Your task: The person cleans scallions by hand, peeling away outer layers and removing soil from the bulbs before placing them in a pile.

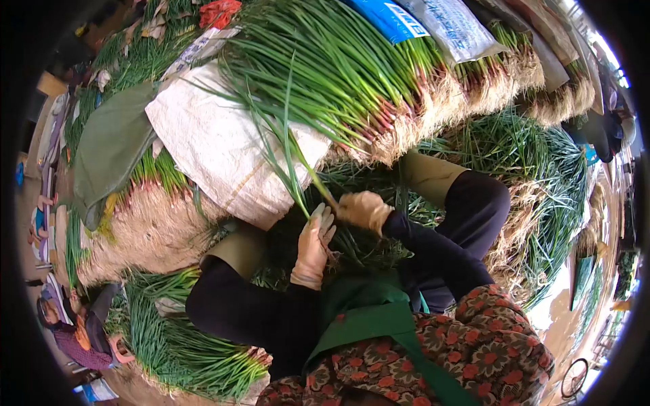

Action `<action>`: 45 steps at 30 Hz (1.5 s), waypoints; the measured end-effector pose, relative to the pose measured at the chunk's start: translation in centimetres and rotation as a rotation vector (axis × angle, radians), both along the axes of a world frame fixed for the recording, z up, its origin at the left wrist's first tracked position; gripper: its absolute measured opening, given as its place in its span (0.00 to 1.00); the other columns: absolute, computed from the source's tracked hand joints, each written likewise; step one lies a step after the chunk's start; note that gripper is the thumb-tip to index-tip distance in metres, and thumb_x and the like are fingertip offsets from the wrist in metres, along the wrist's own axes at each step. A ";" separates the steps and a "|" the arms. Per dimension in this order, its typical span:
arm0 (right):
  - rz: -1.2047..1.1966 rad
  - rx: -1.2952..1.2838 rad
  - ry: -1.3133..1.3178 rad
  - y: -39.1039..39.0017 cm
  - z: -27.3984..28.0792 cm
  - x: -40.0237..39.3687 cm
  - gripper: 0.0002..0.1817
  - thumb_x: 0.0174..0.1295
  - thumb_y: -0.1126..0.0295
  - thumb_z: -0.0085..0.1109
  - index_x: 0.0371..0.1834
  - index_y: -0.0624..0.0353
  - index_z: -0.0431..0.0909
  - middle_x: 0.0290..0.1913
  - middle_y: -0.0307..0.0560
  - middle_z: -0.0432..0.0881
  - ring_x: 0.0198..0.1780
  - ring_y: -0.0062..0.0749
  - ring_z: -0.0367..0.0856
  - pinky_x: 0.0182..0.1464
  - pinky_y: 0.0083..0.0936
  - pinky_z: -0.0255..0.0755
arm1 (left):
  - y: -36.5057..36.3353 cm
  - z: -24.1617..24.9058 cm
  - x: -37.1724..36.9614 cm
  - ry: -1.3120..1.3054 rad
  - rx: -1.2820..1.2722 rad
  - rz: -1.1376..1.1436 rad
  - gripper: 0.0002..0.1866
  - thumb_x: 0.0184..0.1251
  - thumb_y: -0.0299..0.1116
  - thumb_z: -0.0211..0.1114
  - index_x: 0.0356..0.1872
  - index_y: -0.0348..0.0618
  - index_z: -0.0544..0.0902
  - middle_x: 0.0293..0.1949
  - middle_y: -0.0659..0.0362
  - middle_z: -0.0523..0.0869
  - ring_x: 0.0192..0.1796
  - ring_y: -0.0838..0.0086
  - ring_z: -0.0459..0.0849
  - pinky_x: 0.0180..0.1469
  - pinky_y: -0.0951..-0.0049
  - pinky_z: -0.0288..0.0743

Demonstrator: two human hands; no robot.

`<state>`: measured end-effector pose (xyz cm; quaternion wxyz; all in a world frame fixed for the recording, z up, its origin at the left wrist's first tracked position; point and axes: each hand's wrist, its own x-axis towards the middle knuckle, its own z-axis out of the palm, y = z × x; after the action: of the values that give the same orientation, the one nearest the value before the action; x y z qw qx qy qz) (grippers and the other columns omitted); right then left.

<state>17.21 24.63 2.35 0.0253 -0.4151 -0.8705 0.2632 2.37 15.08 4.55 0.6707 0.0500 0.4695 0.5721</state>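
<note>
My left hand (313, 248), in a pale glove, is closed low in front of my lap, with the leaves of a green onion rising from its fingers. Beside it, my right hand (365, 210), gloved too, is closed around the lower stem of a green onion (313, 174) whose long leaves point up and away from me. The fingertips of the two hands are close together, and the roots are hidden. Just beyond them lies a thick layer of green onions (338, 74) with reddish bases and pale roots, next to a white woven sack (223, 135).
Loose green onions (535, 162) are heaped to my right, and another bundle (196, 345) lies at lower left. A dark green cloth (112, 149) and plastic bags (450, 27) cover parts of the stacks. A person (81, 328) sits at far left.
</note>
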 end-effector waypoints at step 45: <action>0.231 -0.230 -0.171 -3.0 5.1 -2.4 0.16 0.58 0.55 0.57 0.47 0.47 0.78 0.39 0.54 0.82 0.40 0.49 0.83 0.41 0.38 0.78 | -0.1 -0.4 -1.6 -0.252 0.141 0.198 0.09 0.72 0.29 0.51 0.48 0.42 0.75 0.49 0.51 0.83 0.49 0.63 0.83 0.50 0.65 0.80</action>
<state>14.81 21.61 7.47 -0.1270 -0.3333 -0.8755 0.3261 0.78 14.98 4.14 0.6596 -0.0216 0.3428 0.6685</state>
